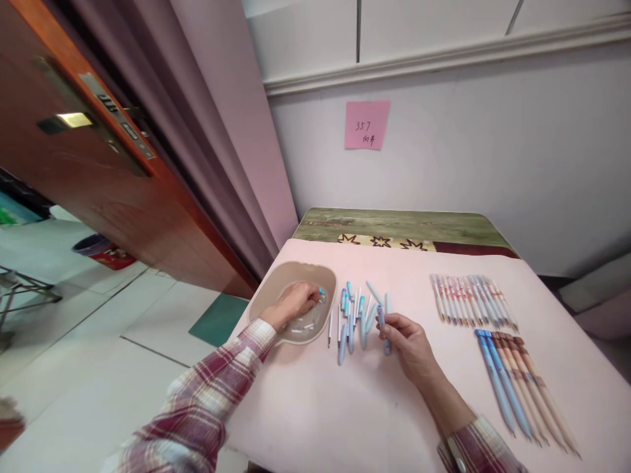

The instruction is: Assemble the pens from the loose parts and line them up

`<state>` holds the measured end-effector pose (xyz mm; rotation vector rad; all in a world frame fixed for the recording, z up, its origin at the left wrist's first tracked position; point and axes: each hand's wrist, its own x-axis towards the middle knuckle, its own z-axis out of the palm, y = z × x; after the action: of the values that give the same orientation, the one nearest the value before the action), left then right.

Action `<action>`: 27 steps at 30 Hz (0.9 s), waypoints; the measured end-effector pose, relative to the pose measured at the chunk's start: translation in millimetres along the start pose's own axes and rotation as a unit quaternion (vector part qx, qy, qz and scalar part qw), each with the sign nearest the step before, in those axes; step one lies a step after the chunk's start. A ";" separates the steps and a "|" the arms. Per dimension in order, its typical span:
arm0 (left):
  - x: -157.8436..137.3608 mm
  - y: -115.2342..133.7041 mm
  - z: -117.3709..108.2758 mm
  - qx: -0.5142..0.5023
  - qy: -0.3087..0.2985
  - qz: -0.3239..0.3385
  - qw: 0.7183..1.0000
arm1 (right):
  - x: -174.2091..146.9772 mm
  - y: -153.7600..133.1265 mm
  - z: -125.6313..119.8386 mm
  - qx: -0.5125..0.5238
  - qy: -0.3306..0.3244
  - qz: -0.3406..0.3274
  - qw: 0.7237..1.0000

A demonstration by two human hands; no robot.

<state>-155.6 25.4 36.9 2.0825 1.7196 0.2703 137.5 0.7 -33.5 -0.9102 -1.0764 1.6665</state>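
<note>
the bare right hand (407, 338) has a slim blue plastic pen barrel (380, 315) pinched btwn thumb & fingertips, r. of the beige plastic basin (266, 289); the bare left hand (298, 301) is down inside the basin, fingers bunched nr a small bright-blue piece (321, 291), can't tell if it's gripped. main risk imo: the tiny white bits (308, 326) in the basin are fiddly, so one cld slip. also the loose pale-blue plastic barrels (363, 322) just r. of the basin cld roll if a wrist brushes them, & prob. get mixed up bc they look alike. basin's wall stands btwn left hand & that pile. far r. of the basin: a row of clear, reddish-patterned pens (473, 302) & a row of long blue & brown pens (505, 381), which a careless r. elbow might scatter. brown wooden door (123, 177) l. of the basin.
</note>
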 end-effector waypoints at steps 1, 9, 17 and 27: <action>0.6 0.0 0.8 0.003 0.000 -0.001 1.000 | 0.0 -0.3 0.3 -0.003 0.000 -0.001 1.000; -4.4 8.0 -10.8 0.012 0.042 -0.014 0.999 | -1.8 -6.4 4.0 -0.017 -0.005 -0.013 1.000; -29.3 95.3 -18.3 -0.371 0.162 -0.034 0.914 | -3.8 -17.1 13.1 -0.015 -0.037 -0.017 0.999; -25.5 132.8 9.6 -0.264 0.145 0.033 0.953 | -1.9 -22.5 13.0 -0.021 -0.042 -0.045 0.998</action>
<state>-39.3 -20.3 89.6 1.7583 1.5086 0.9845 133.1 -0.1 -7.8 -0.8118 -1.1954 1.6262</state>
